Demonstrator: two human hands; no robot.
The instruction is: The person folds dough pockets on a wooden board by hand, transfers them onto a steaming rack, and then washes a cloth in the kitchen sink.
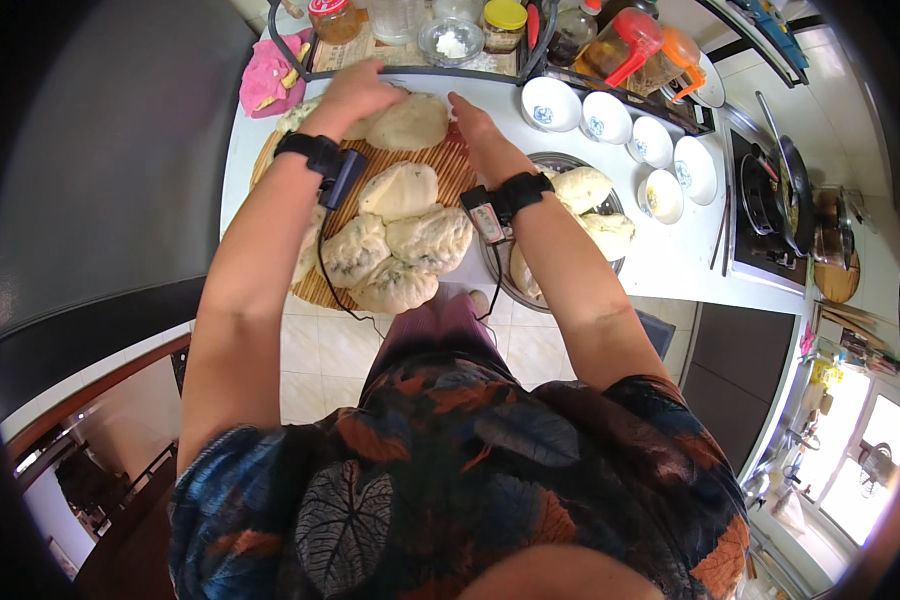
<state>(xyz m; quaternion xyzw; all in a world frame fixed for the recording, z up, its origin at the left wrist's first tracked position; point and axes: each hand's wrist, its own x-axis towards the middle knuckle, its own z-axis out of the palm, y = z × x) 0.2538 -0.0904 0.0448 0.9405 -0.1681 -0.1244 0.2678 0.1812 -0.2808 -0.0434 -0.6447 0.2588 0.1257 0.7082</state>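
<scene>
My left hand (361, 91) is bent over the far left edge of a pale, smooth bun (409, 122); whether its fingertips touch the dough is unclear. Along that bun's right side, a small gap away, my right hand (474, 129) has its fingers extended and holds nothing. The bun lies on a round board of woven reeds (337, 154). Nearer me on this board sit another smooth bun (399, 191) and several pleated buns (429, 238) with green filling showing through. Part of another bun (300, 114) shows left of my left wrist.
To the right, a perforated metal steamer tray (501, 274) holds several buns (581, 187), partly behind my right forearm. Several white bowls (551, 105) line the counter beyond it. Jars (504, 26) and a glass bowl of white powder (451, 46) stand in a rack; a pink cloth (266, 75) lies left.
</scene>
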